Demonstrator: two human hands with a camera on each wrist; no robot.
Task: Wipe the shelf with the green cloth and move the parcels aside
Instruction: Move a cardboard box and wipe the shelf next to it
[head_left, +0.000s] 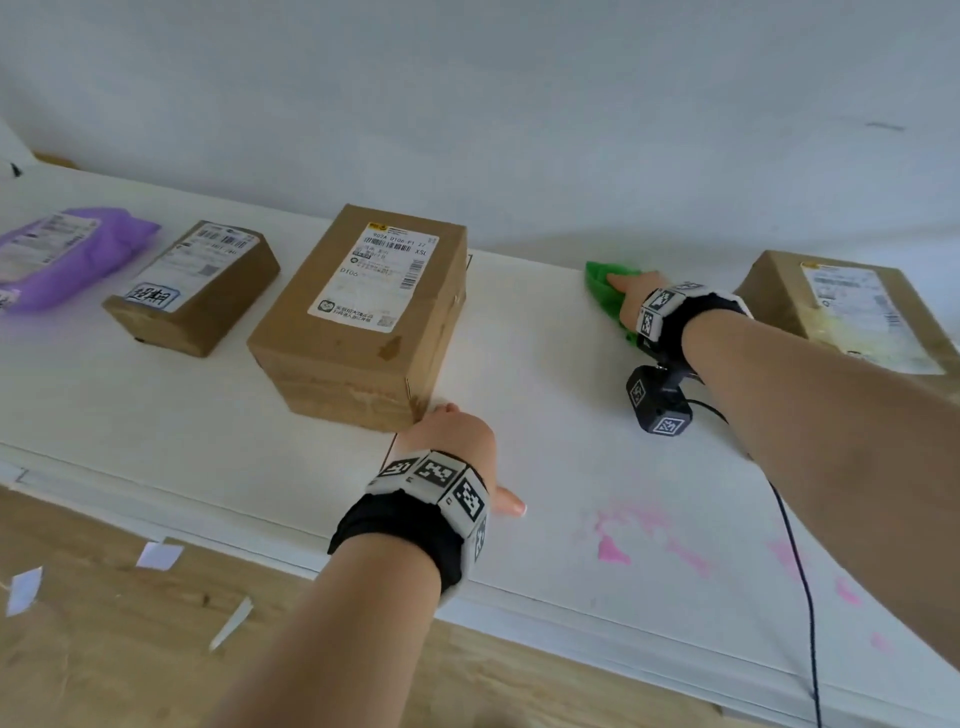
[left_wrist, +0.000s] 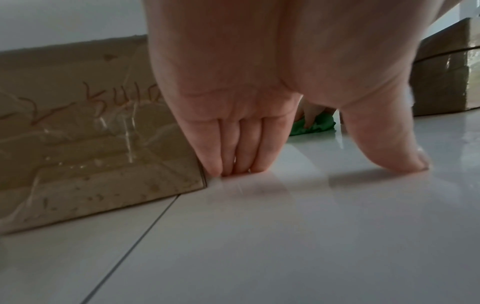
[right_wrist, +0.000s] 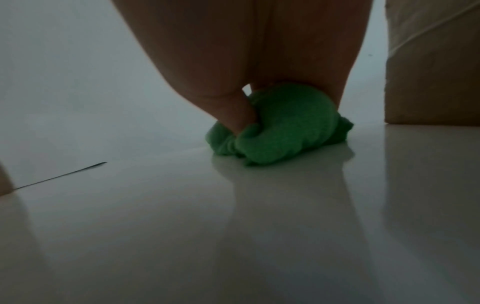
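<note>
The green cloth (head_left: 600, 286) lies bunched on the white shelf (head_left: 545, 395) close to the back wall. My right hand (head_left: 631, 296) grips it from above; in the right wrist view the thumb digs into the cloth (right_wrist: 283, 127) and the other fingers are hidden. My left hand (head_left: 480, 457) rests flat on the shelf at the near right corner of the large cardboard box (head_left: 358, 317). Its straight fingers (left_wrist: 233, 156) touch the shelf right at that box's corner (left_wrist: 91, 144). Another cardboard box (head_left: 852, 312) stands just right of my right hand.
A smaller cardboard box (head_left: 195, 286) and a purple mailer bag (head_left: 67, 254) lie further left on the shelf. Pink stains (head_left: 613, 551) mark the shelf near its front edge. A black cable (head_left: 800, 571) hangs from my right wrist. Paper scraps (head_left: 158, 555) lie on the wooden floor below.
</note>
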